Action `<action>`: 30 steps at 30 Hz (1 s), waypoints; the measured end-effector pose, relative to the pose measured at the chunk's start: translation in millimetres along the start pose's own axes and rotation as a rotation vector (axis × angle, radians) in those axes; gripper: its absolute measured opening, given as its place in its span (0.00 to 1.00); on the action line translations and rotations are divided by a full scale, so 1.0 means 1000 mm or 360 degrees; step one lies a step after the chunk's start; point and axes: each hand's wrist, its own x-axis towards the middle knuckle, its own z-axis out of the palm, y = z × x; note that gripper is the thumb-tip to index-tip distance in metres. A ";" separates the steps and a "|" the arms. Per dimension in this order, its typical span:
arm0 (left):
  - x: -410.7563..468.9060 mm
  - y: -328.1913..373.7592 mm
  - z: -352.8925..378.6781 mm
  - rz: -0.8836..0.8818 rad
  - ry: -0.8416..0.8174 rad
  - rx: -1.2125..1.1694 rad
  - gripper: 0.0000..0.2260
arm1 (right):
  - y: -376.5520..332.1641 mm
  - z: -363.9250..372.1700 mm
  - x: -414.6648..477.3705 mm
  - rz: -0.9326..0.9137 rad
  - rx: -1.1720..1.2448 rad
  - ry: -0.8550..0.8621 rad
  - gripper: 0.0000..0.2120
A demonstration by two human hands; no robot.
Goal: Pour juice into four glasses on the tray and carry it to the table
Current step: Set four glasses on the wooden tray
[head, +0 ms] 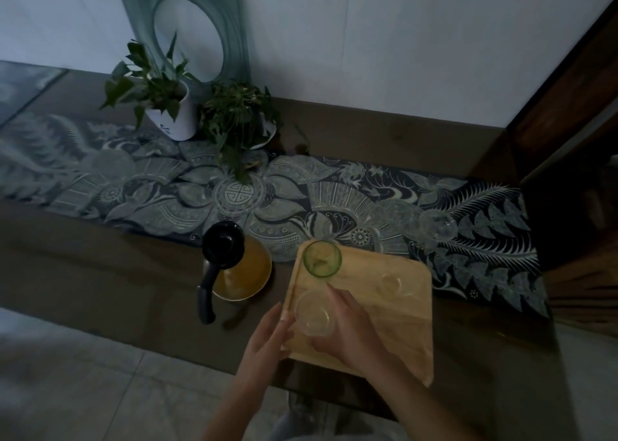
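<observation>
Carefully: clear glass [314, 313] grasped by right hand [347, 327], set upright on tray [394, 327]; left hand [267, 337] released, steadying edge.

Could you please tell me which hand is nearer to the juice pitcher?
Left. The left hand sits at the tray's near-left edge, closer to the juice pitcher; the right hand is over the tray, around a clear glass.

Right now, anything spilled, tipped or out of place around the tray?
No spill or tipping shows. One oddity: only three glasses are on the wooden tray; a clear glass sits off it on the patterned runner. The green glass and juice pitcher stand upright. The dim light could hide small drips.
</observation>
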 end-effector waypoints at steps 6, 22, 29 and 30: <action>0.009 -0.010 -0.018 -0.0058 -0.0078 -0.0023 0.21 | -0.007 0.023 0.002 0.0088 -0.0046 -0.0021 0.53; 0.023 -0.011 -0.042 0.0144 -0.0069 0.0212 0.30 | -0.012 0.019 -0.008 0.0229 -0.0010 0.0004 0.63; 0.009 0.047 -0.004 0.0668 0.0031 0.0272 0.28 | 0.026 -0.066 -0.014 0.0161 0.0200 0.0438 0.42; 0.009 0.057 0.010 0.0696 -0.0041 0.0253 0.27 | 0.036 -0.081 -0.012 0.0169 0.0207 0.0543 0.39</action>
